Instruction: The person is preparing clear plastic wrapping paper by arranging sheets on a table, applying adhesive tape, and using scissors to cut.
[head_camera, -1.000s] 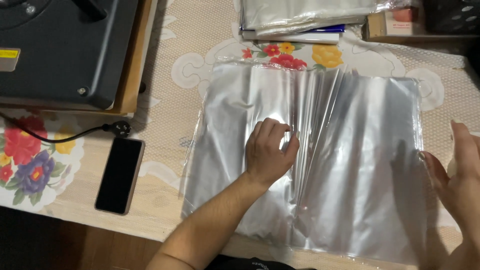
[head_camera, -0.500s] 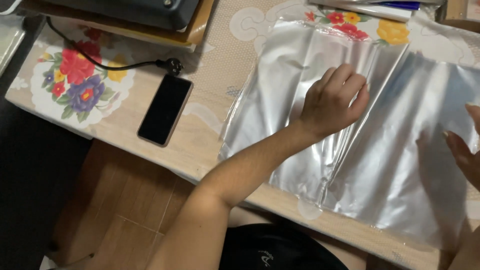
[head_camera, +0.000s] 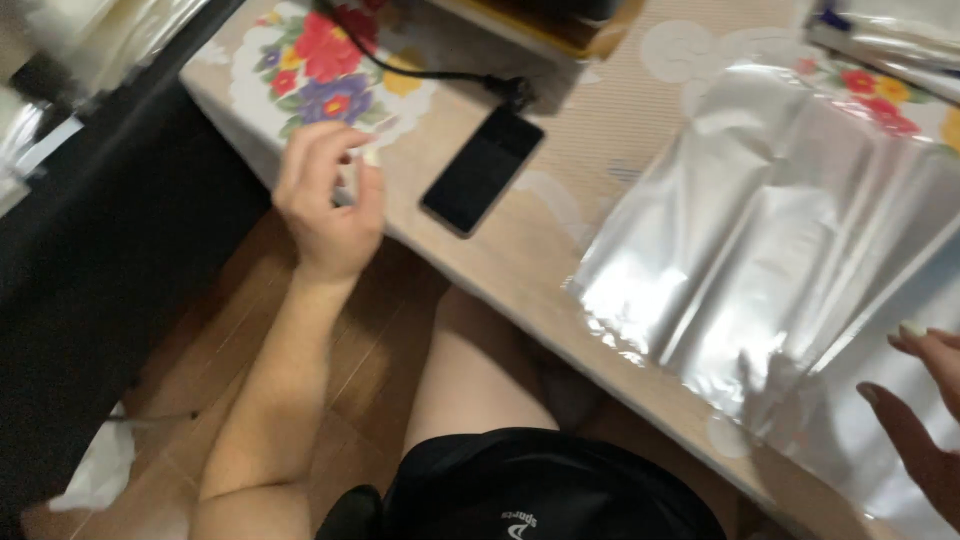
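Now both hands empty: left hand (head_camera: 330, 205) loosely curled above the table edge (head_camera: 470, 255), right hand (head_camera: 925, 410) spread over silver foil sheets (head_camera: 770, 250).

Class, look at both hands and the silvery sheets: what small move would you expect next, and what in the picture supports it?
Probably the left hand swings back to the silvery sheets. It hangs over the table's corner beside the black phone, fingers loosely curled, holding nothing clear, while the right hand alone rests at the sheets' near edge.

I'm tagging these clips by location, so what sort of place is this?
Probably a home work table: a flower-patterned beige tablecloth over a table on wooden flooring, a black smartphone beside a black power cable, and shiny silver foil sheets.
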